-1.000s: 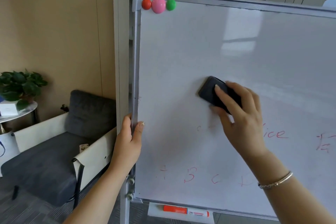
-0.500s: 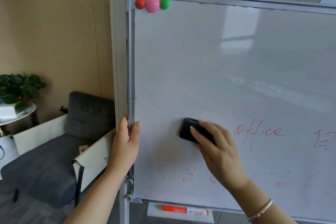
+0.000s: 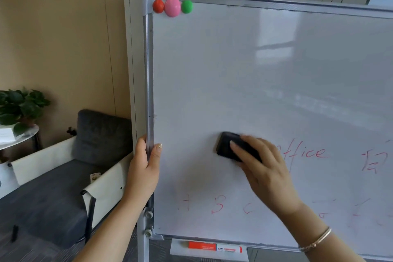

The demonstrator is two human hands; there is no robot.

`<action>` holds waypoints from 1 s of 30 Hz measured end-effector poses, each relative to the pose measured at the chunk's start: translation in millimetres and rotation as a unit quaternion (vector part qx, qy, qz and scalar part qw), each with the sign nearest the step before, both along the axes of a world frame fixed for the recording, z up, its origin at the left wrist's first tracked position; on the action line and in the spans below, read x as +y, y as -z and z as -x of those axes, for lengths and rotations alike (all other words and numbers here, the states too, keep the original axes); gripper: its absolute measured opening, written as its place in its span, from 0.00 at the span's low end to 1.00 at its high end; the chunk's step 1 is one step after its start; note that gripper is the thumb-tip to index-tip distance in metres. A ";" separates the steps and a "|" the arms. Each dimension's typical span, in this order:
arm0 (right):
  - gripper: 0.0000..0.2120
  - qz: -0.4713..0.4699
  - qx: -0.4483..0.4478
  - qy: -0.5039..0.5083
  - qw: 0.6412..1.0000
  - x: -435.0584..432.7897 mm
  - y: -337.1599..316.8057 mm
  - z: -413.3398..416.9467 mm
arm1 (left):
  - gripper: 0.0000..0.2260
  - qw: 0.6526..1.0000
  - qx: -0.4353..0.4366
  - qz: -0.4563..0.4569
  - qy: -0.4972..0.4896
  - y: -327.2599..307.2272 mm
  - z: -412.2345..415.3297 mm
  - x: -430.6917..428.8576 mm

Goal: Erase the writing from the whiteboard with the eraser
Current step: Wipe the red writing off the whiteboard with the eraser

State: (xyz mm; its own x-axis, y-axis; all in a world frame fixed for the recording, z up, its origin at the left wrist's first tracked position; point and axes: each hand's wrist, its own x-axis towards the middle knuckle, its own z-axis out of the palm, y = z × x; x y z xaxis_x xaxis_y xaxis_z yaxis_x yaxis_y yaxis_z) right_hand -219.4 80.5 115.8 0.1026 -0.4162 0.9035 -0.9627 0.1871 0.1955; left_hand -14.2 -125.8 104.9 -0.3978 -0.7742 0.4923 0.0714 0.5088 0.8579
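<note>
Against the whiteboard (image 3: 234,81), the right hand (image 3: 268,172) presses a black eraser (image 3: 228,148), fingers clamped over it, just left of the red word "office" (image 3: 306,152). Fingers of the left hand (image 3: 142,168) wrap the board's left frame edge (image 3: 148,91).

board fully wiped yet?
No. The whiteboard still carries red writing right of the eraser in the right hand, plus faint marks below.
</note>
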 end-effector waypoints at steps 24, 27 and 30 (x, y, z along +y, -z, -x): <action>0.19 0.101 -0.050 0.020 0.993 57.7 -64.8 60.7 | 0.32 0.943 -0.024 0.276 -0.184 -15.7 41.0 56.6; 0.19 0.086 -0.041 0.013 0.995 58.7 -54.1 61.6 | 0.31 0.927 -0.078 0.329 -0.164 -16.7 57.5 72.5; 0.18 0.070 -0.030 0.003 0.997 57.1 -39.2 59.6 | 0.30 0.911 -0.121 0.365 -0.148 -11.4 69.8 78.8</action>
